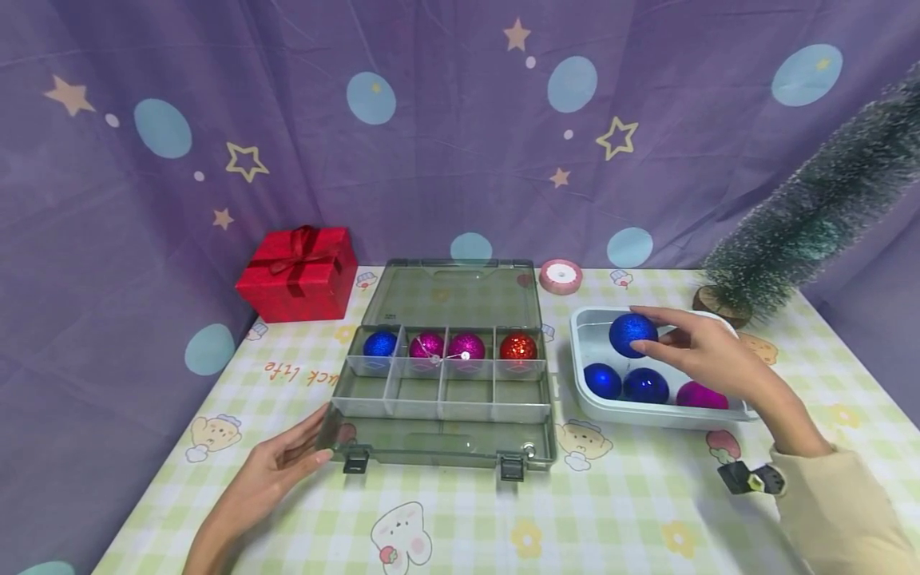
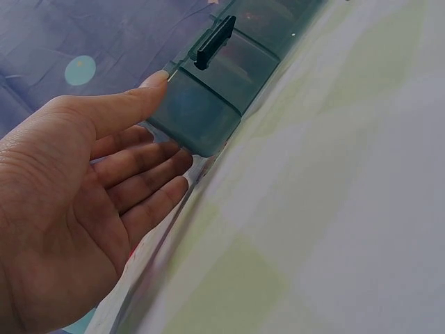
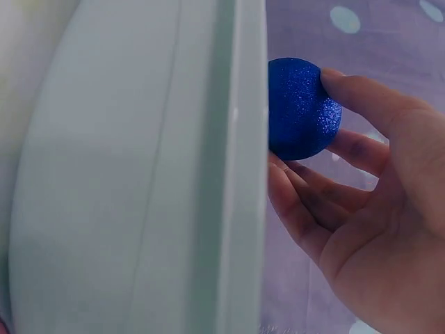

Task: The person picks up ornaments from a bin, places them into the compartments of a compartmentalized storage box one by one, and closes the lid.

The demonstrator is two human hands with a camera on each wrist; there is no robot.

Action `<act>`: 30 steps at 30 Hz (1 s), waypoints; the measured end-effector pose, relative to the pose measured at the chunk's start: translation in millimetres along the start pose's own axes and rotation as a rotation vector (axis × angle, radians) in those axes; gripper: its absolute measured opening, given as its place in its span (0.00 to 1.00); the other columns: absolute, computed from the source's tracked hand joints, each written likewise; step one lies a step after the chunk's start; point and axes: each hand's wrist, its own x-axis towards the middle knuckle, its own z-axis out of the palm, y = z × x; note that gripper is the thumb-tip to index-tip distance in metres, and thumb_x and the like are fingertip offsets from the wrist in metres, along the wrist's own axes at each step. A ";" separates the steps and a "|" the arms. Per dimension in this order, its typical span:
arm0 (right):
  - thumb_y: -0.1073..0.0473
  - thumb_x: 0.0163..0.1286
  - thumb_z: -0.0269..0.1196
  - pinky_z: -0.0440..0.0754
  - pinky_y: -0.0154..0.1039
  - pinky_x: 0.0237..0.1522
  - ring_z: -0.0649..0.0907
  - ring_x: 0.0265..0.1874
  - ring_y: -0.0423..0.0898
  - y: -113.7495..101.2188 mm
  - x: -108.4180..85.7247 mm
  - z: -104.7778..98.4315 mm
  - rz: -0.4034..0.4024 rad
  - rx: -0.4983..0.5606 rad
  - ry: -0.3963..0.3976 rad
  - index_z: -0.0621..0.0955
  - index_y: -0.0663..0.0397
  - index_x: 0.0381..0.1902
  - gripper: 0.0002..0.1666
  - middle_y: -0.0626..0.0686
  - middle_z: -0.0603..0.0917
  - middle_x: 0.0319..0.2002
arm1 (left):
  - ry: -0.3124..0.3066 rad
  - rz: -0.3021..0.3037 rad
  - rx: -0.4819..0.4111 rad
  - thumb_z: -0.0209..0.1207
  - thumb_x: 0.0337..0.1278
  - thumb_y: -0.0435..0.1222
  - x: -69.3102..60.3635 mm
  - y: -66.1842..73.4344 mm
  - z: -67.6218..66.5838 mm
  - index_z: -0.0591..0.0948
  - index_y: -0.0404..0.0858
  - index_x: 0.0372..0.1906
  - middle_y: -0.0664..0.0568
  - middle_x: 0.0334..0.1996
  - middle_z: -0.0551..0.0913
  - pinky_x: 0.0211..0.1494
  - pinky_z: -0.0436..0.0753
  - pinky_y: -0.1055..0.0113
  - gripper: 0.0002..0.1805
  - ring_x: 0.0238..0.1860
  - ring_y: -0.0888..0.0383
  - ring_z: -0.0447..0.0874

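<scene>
Between thumb and fingers my right hand (image 1: 711, 355) pinches a glittery blue ball (image 1: 633, 335), raised over a white plastic tub (image 1: 647, 415). Inside the tub lie two shiny blue balls (image 1: 646, 386) and a magenta one (image 1: 701, 395). The tub's wall (image 3: 104, 167) hides part of the held ball in the right wrist view. My left hand (image 1: 269, 471) is at the front left corner of a translucent grey divided box (image 1: 438, 459), thumb and fingers loosely extended beside it. In its back row sit a blue ball (image 1: 379, 345), two magenta balls (image 1: 426, 346) and a red ball (image 1: 518, 347).
The box's lid (image 1: 460, 295) stands tipped back, with two dark latches (image 1: 511, 468) hanging at the front. Behind are a red gift box (image 1: 298, 275), a pink ribbon roll (image 1: 561, 276) and a small frosted tree (image 1: 812, 216). A checked cloth (image 1: 460, 519) covers the table.
</scene>
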 end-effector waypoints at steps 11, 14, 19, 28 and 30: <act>0.55 0.72 0.71 0.87 0.44 0.45 0.89 0.44 0.49 -30.9 9.3 12.5 -0.101 0.022 -0.024 0.78 0.53 0.72 0.32 0.56 0.86 0.57 | 0.004 -0.024 0.009 0.64 0.73 0.41 -0.4 2.9 0.3 0.66 0.34 0.78 0.41 0.74 0.67 0.61 0.74 0.80 0.36 0.64 0.78 0.67; 0.56 0.72 0.70 0.87 0.45 0.46 0.89 0.45 0.48 -37.7 12.1 16.4 -0.120 0.048 -0.055 0.77 0.55 0.72 0.32 0.57 0.85 0.57 | 0.007 -0.023 0.012 0.64 0.73 0.41 -0.2 3.7 0.2 0.67 0.34 0.78 0.42 0.74 0.68 0.61 0.73 0.81 0.36 0.64 0.78 0.67; 0.55 0.73 0.70 0.87 0.49 0.45 0.88 0.44 0.45 -48.4 15.5 23.7 -0.150 0.053 -0.083 0.77 0.54 0.72 0.32 0.54 0.85 0.58 | 0.006 -0.024 0.012 0.64 0.73 0.41 0.0 4.3 0.1 0.66 0.34 0.78 0.42 0.74 0.67 0.61 0.73 0.81 0.36 0.64 0.78 0.67; 0.56 0.72 0.71 0.87 0.50 0.47 0.87 0.43 0.43 -60.1 24.7 41.7 -0.225 0.041 -0.120 0.78 0.55 0.71 0.32 0.53 0.85 0.56 | 0.001 -0.032 -0.002 0.64 0.72 0.41 -0.1 3.1 0.2 0.66 0.34 0.78 0.42 0.74 0.67 0.61 0.73 0.80 0.36 0.64 0.78 0.67; 0.55 0.72 0.71 0.87 0.50 0.46 0.87 0.42 0.43 -62.6 26.8 45.1 -0.232 0.046 -0.137 0.78 0.55 0.71 0.32 0.53 0.85 0.54 | 0.000 -0.033 -0.004 0.64 0.72 0.41 -0.1 2.9 0.3 0.66 0.34 0.78 0.41 0.75 0.67 0.61 0.73 0.80 0.36 0.64 0.77 0.67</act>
